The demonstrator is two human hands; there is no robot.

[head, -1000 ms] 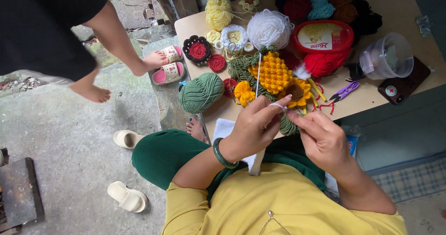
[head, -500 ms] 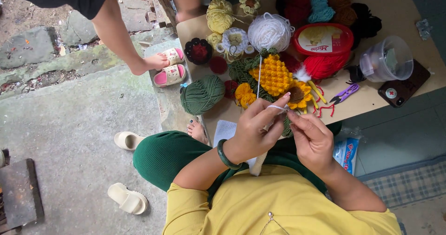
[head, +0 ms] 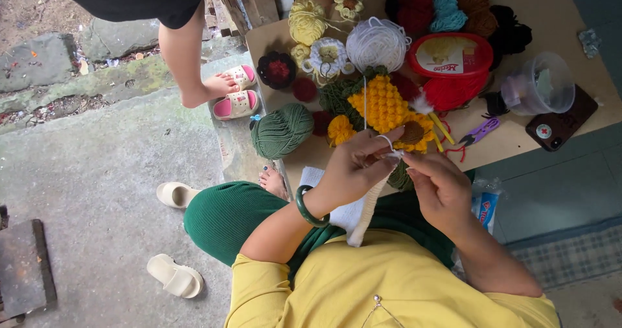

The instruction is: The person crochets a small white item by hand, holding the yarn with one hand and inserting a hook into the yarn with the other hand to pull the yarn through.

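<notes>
Near the middle of the frame, the left hand (head: 353, 169) is pinching a white crocheted strip (head: 364, 212) with its fingers narrowed, and a thin crochet hook (head: 365, 103) is sticking straight up from that grip. The right hand (head: 437, 188), just beside it, is curling its fingers close together on the white yarn where the 2 hands are meeting; whether it is gripping the strand or only guiding it is hard to tell. The strip is hanging from the hands down to the lap, over a white sheet (head: 337, 205).

The working loop could be slipping off the hook if either pinch loosens, since the yarn is looking slack there. In the centre-left of the frame the green yarn ball (head: 282, 130) is sitting at the edge of the cardboard table (head: 609, 82), so a tug or a knock could be rolling it off. Another person's bare foot (head: 207, 89) is stepping on pink sandals (head: 234, 94) close by, in the upper left.

The stitch itself is hiding behind the fingers. The yellow crocheted piece (head: 383, 104) is partly covered by neighbouring pieces, the dark yarns along the top edge are being cut off, and what the clear plastic tub (head: 541, 85) is holding is blurred.
</notes>
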